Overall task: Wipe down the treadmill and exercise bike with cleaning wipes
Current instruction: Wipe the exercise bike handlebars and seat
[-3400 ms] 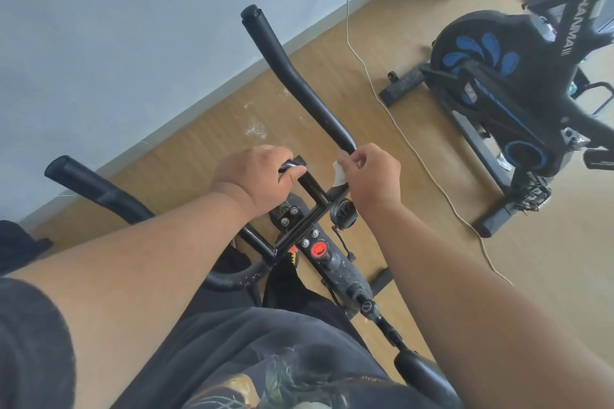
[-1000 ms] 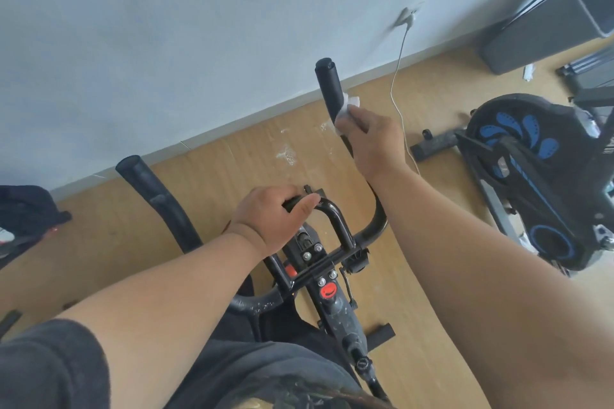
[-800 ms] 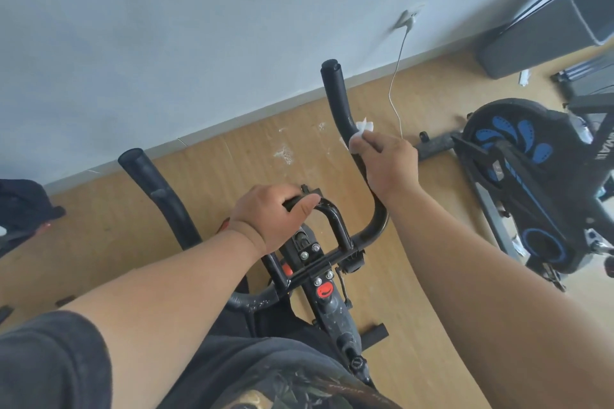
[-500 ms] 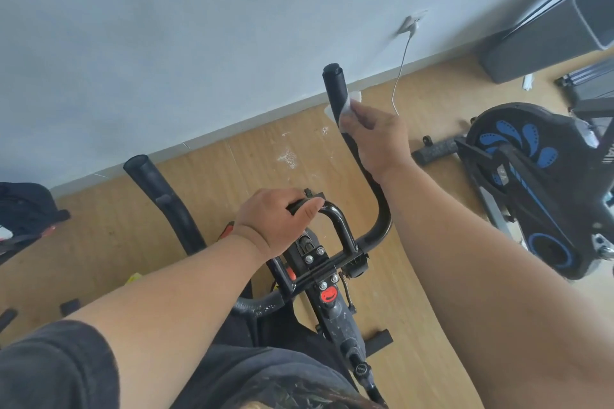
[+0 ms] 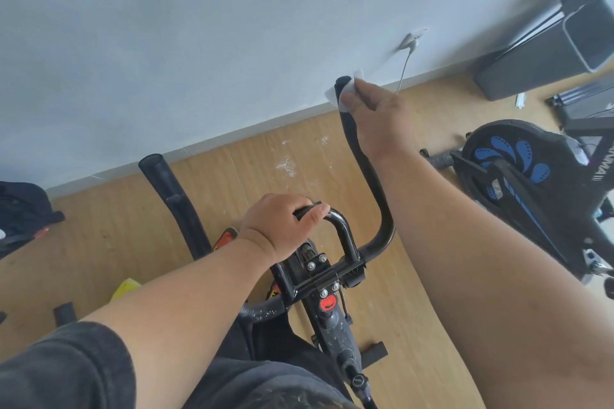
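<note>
Two exercise bikes are seen: the near bike (image 5: 327, 282), whose handlebars are being handled, and a second bike (image 5: 525, 176) with blue markings standing on the floor well to the right of the wiping grip. One white wipe (image 5: 345, 95) is seen, wrapped round the tip of the right handlebar arm (image 5: 363, 169) and clenched there by the right hand (image 5: 378, 109). The left hand (image 5: 279, 226) is closed round the small centre loop bar (image 5: 339, 229), below and left of the wiping grip. The left handlebar arm (image 5: 172, 196) is left untouched. Beyond the wipe, a wall socket (image 5: 413, 40) with a cable hanging from it is seen. The wiped arm runs lengthwise away from the person, its tip pointing toward the wall; part of it is hidden by the right forearm
</note>
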